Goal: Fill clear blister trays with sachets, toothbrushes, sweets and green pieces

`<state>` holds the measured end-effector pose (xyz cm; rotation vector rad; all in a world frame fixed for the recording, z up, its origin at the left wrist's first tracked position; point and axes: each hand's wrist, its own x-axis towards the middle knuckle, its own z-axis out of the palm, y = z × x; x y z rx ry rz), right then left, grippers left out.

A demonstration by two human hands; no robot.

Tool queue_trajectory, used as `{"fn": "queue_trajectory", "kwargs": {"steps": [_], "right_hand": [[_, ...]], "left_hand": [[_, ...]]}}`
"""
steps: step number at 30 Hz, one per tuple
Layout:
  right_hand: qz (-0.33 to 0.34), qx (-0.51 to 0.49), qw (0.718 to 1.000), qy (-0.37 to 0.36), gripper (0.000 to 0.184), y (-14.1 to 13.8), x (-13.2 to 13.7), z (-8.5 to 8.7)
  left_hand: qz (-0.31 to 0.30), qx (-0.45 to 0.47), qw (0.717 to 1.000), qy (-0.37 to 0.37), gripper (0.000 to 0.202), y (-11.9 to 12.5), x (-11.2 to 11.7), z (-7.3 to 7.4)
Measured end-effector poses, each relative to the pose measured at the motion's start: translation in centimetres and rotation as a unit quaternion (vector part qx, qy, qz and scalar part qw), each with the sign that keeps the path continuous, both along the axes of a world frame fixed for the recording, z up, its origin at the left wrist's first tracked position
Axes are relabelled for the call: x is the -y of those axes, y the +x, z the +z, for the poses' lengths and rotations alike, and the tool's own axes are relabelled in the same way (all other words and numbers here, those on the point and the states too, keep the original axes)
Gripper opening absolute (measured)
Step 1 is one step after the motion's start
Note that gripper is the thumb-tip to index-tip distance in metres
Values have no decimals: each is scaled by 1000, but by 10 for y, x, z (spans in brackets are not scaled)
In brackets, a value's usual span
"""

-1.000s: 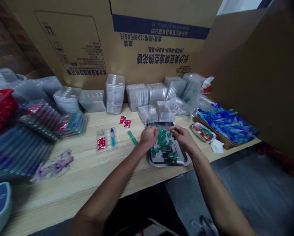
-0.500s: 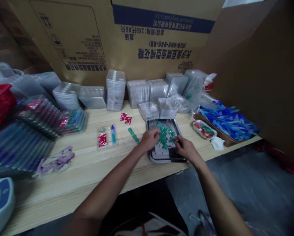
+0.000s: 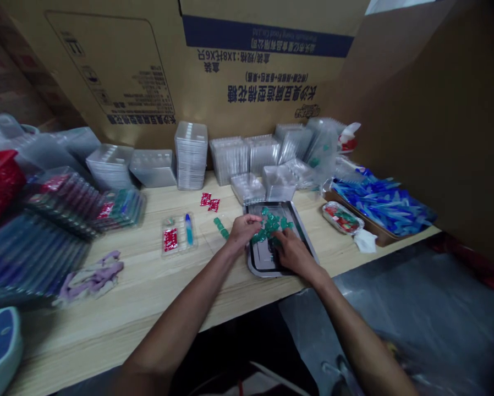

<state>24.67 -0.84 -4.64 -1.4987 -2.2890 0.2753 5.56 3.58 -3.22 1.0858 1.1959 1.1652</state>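
Observation:
A dark metal tray [image 3: 267, 266] lies near the table's front edge with a heap of small glossy green pieces [image 3: 272, 222] in its far half. My left hand [image 3: 243, 231] is over the tray's left rim, thumb and forefinger pinched together at the heap; what lies between them is too small to name. From the right, my right hand [image 3: 293, 248] reaches in with curled fingers against the near side of the green pieces, its tips partly hidden. Left of the tray, a row of green pieces [image 3: 221, 227] lies on a clear plastic tray [image 3: 208, 234].
Further left sits a clear tray holding a red packet [image 3: 170, 239] and a blue tube [image 3: 189, 229]. Two red packets [image 3: 209, 202] lie behind. Stacked clear trays [image 3: 191, 157] line the carton [image 3: 214, 110]. At right are a box of blue tubes [image 3: 383, 201] and a filled clear container [image 3: 342, 218].
My right hand has moved left and inward across the tray. The green pieces have shifted from a loose spread into a tighter heap towards my left hand.

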Motion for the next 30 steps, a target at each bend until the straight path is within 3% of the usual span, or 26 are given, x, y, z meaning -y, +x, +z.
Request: {"fn": "queue_trajectory", "kwargs": {"steps": [5,9,14,18,22,26,30], "right_hand": [[-106,-101,988,40,52,20,-22,8],[-107,-45,993,12,37,30,-12,22],[2,90,989,-122,20,-1,29,33],[-23,168,977,-126,22,-31,41,31],[-60,172,978,-107,19,-37,33,26],[-152,82,985,-31,15,-1,13,29],[-286,38,953,93,14,70,-24,40]], "left_hand": [[4,20,1000,23,18,-5,8,-1],[12,23,998,57,23,-7,8,-3],[15,-44,996,78,17,0,7,-7],[-8,-133,984,115,12,7,13,-6],[-26,-256,945,201,13,8,24,-2],[-27,-301,925,229,21,3,37,-2],[8,-287,929,235,22,-5,55,-8]]}}
